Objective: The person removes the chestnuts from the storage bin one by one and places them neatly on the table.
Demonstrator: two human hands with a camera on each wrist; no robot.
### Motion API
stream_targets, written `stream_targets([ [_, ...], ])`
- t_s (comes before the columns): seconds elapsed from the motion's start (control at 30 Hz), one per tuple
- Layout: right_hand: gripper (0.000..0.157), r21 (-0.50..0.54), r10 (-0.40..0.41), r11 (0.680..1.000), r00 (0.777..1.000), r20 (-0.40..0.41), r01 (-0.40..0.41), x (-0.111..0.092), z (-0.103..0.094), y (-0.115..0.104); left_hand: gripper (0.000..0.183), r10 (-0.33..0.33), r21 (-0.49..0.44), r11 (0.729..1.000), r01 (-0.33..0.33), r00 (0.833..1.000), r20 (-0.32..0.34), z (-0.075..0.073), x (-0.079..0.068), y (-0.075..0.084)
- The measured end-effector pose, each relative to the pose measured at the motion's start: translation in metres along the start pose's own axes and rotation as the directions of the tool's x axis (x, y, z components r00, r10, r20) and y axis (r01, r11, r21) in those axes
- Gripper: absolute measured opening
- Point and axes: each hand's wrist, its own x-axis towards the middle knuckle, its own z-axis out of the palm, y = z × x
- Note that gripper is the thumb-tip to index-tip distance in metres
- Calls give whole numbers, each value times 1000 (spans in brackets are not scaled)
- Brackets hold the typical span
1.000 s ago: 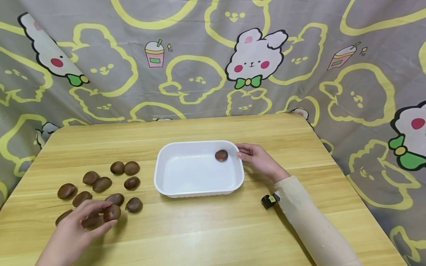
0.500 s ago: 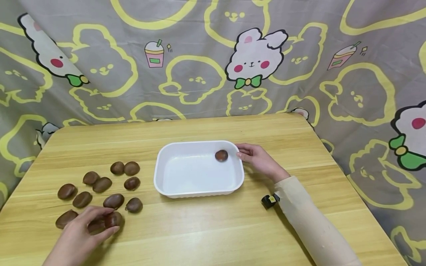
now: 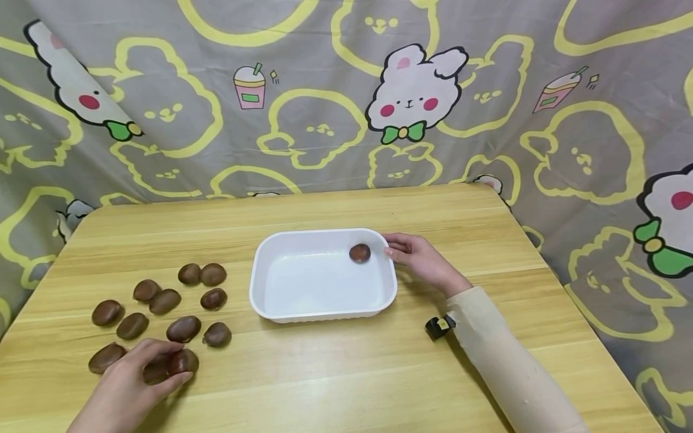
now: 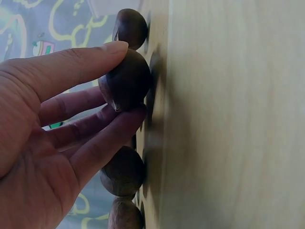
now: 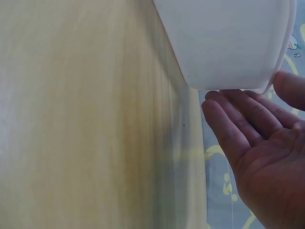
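Note:
My left hand (image 3: 130, 382) pinches a brown chestnut (image 3: 184, 361) between thumb and fingers, low over the near left of the table. In the left wrist view, the thumb lies on one side of this chestnut (image 4: 126, 81) and fingertips on the other. Another chestnut (image 3: 156, 371) shows partly behind the fingers. Several loose chestnuts (image 3: 183, 329) lie around the hand. A white plastic tray (image 3: 323, 316) stands mid-table with a single chestnut (image 3: 360, 253) in its far right corner. My right hand (image 3: 425, 261) holds the tray's right end, thumb at the rim, nearly straight fingers against the outer wall.
A small black object (image 3: 440, 327) with a yellow mark sits by the right sleeve (image 3: 503, 355). Behind the wooden table (image 3: 346, 385) hangs a grey curtain (image 3: 319, 54) with cartoon prints.
My left hand has shifted slightly toward me and down with the pinched chestnut, uncovering more of the chestnuts beside it. The right hand and tray stay put.

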Motion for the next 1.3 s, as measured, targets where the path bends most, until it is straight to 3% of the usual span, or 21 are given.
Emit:
stream_targets([
  [0.23, 44, -1, -2, 1000, 1000, -1, 2, 0, 0, 0, 47, 21, -1, 1000, -21, 1000, -5, -1, -1, 2],
  [0.43, 43, -9, 6, 1000, 1000, -7, -6, 2, -1, 4, 50, 45, 6, 999, -44, 997, -59, -2, -4, 1],
  [0.67, 43, -14, 7, 1000, 1000, -10, -7, 2, 0, 5, 48, 20, -36, 999, -24, 993, -116, -13, -4, 11],
  [0.73, 43, -14, 7, 1000, 1000, -9, -7, 2, 0, 5, 46, 31, -60, 997, -39, 992, -121, -18, -1, 16],
  [0.87, 43, -10, -1, 1000, 1000, -7, 1, 2, 0, 4, 38, 109, -99, 987, -129, 976, -187, -25, 7, 27],
  [0.97, 43, -4, -5, 1000, 1000, -6, 5, 3, 1, 3, 34, 160, -171, 965, -199, 963, -216, -29, 14, 38],
  [1.07, 43, 1, -2, 1000, 1000, -7, 2, 3, 1, 3, 32, 177, -293, 929, -226, 966, -186, -29, 22, 52],
  [1.3, 43, -2, 6, 1000, 1000, -7, -6, 2, 0, 2, 28, 224, -453, 843, -290, 955, -193, -16, 54, 90],
])
